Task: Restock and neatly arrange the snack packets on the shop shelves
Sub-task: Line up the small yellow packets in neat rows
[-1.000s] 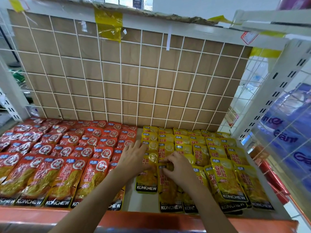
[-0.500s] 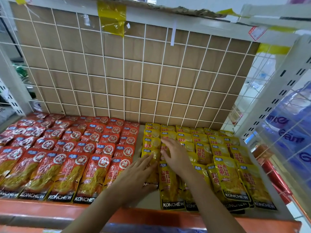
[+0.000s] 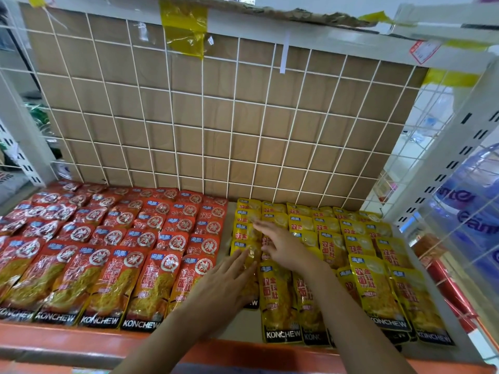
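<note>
Where red packets end, shelf strip borders yellow packets

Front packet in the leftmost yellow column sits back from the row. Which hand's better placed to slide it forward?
Left, probably. The left hand lies flat on that yellow packet, fingers straight. The right hand reaches further back, over the packets behind it.

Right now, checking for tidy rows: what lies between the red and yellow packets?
Head view: a narrow bare strip of shelf, with the left hand lying across its front part.
</note>
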A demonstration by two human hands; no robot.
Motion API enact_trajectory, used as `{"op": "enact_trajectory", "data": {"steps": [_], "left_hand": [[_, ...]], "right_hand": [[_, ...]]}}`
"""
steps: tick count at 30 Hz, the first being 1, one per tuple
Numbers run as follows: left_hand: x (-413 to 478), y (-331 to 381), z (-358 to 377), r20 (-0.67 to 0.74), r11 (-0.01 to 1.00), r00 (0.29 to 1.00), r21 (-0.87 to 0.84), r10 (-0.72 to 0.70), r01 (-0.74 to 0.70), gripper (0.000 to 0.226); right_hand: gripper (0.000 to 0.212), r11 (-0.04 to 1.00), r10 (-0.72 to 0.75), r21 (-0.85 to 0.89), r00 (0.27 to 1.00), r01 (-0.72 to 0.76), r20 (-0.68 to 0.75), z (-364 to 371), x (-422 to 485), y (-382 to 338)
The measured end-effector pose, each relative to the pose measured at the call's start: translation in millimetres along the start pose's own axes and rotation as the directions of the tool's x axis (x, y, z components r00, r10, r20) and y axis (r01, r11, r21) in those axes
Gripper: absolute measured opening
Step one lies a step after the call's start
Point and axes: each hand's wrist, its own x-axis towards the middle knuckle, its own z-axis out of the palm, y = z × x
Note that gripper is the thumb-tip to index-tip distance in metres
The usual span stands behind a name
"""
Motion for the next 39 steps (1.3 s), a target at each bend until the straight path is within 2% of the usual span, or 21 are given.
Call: {"op": "enact_trajectory", "data": {"steps": [7, 16, 18, 20, 21, 24, 27, 33, 39], "left_hand": [[-0.5, -4.4, 4.8, 0.040, 0.999, 0.998, 0.023, -0.048, 0.047, 0.070], [6.9, -8.3, 2.9, 0.040, 0.999, 0.999, 0.042, 0.010, -0.012, 0.065], [8.1, -6.8, -0.3, 0.005, 0.999, 0.999, 0.003, 0.042, -0.042, 0.066], [12.0, -5.5, -7.0, 0.036, 0.992, 0.999, -0.127, 0.029, -0.024, 0.067], [14.5, -3.4, -10.8, 0.044, 0.976, 0.999, -0.219, -0.006, 0.015, 0.066], [22.4, 4.4, -14.7, -0.063, 0.875, 0.982, -0.466, -0.178, 0.129, 0.066], [31.0, 12.2, -14.1, -0.033, 0.760, 0.939, -0.598, -0.341, 0.254, 0.068], [40.3, 15.0, -9.5, 0.073, 0.625, 0.889, -0.685, -0.452, 0.374, 0.073], [39.2, 13.7, -7.8, 0.071, 0.594, 0.875, -0.708, -0.479, 0.382, 0.070]], "right_hand": [[0.064, 0.999, 0.009, -0.032, 0.999, -0.010, -0.031, 2.5, 0.5, -1.5], [0.062, 1.000, -0.009, -0.029, 1.000, 0.009, -0.016, 1.1, 1.1, -0.3], [0.062, 1.000, -0.015, -0.027, 1.000, 0.014, -0.015, 1.5, 1.5, 0.4], [0.061, 1.000, -0.021, -0.024, 1.000, 0.021, -0.022, 1.7, 1.2, 0.5], [0.060, 1.000, -0.025, -0.020, 0.999, 0.025, -0.033, 2.1, 1.0, 0.4], [0.057, 1.000, -0.020, -0.006, 0.996, 0.019, -0.084, 2.4, -0.7, -0.9], [0.056, 0.999, -0.028, -0.039, 0.994, 0.024, -0.109, 3.7, -2.4, -0.6], [0.035, 0.994, -0.017, -0.111, 0.983, -0.004, -0.185, 8.5, -1.9, -4.4], [0.031, 0.993, 0.087, -0.066, 0.973, -0.103, -0.213, 11.5, 8.4, -5.6]]}}
